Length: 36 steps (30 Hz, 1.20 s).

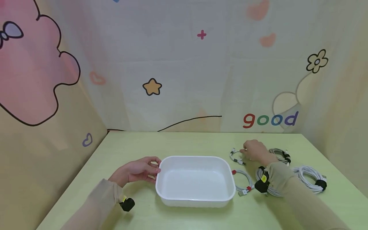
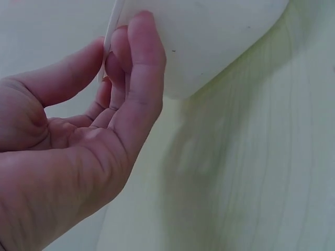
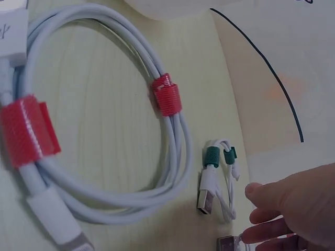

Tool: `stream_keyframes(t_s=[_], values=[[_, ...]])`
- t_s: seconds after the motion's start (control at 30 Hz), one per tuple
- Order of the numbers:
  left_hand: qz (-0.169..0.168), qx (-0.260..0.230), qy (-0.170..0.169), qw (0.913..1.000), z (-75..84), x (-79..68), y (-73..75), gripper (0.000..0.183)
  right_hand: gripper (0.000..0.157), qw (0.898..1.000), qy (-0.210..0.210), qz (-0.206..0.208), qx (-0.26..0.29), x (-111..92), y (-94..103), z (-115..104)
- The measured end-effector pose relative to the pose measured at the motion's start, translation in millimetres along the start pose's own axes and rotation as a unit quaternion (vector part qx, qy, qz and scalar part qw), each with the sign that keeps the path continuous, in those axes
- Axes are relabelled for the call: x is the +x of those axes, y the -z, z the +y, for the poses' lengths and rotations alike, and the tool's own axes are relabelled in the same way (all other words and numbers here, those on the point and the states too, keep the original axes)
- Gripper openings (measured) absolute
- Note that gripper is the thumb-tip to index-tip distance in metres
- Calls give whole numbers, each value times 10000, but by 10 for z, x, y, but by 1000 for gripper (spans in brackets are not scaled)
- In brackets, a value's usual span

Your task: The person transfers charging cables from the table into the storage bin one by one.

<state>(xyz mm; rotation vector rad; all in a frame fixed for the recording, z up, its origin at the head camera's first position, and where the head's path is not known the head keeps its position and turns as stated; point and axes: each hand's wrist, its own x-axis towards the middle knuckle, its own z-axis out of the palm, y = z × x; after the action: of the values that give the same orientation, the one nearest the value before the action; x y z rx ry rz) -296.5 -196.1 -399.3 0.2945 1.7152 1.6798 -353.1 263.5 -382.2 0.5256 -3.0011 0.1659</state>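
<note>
In the head view a white plastic basin (image 1: 195, 203) stands on the table. My left hand (image 1: 141, 171) holds its left rim, and the left wrist view shows the thumb on one side of the basin's edge (image 2: 114, 23) and fingers on the other. My right hand (image 1: 256, 151) is above the far right of the table, beside a small coiled USB cable (image 1: 232, 157). In the right wrist view that small cable (image 3: 230, 196) has green ties. Near the fingertips of my right hand (image 3: 298, 209) shows another USB plug (image 3: 226, 243), partly cut off; contact is unclear.
A white cable with red ties (image 1: 244, 174) lies right of the basin. Farther right are a large white cable coil (image 1: 309, 169) with a black strap, a darker coil (image 1: 283, 153), and another white coil (image 1: 274, 192) partly under my right forearm. A printed cloth (image 1: 184, 64) hangs behind the table.
</note>
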Motion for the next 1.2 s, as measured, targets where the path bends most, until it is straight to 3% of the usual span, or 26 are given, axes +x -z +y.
stream_keyframes(t_s=[0.33, 0.6, 0.93, 1.2], values=[[-136, -141, 10, 9998, -16, 2, 8, 20, 17, 9974, -191, 7, -697, 106, -208, 14], [-208, -118, 4, 9997, 0, 10, 15, 21, 15, 9971, -308, 123, -684, 90, -245, 5], [-193, -73, -14, 9998, -2, 20, 27, 20, 9, 9979, -482, 74, 424, 19, -166, 44], [-201, -188, -89, 9996, -23, -3, 14, 20, 15, 9835, -537, 71, 1725, -77, -38, 12]])
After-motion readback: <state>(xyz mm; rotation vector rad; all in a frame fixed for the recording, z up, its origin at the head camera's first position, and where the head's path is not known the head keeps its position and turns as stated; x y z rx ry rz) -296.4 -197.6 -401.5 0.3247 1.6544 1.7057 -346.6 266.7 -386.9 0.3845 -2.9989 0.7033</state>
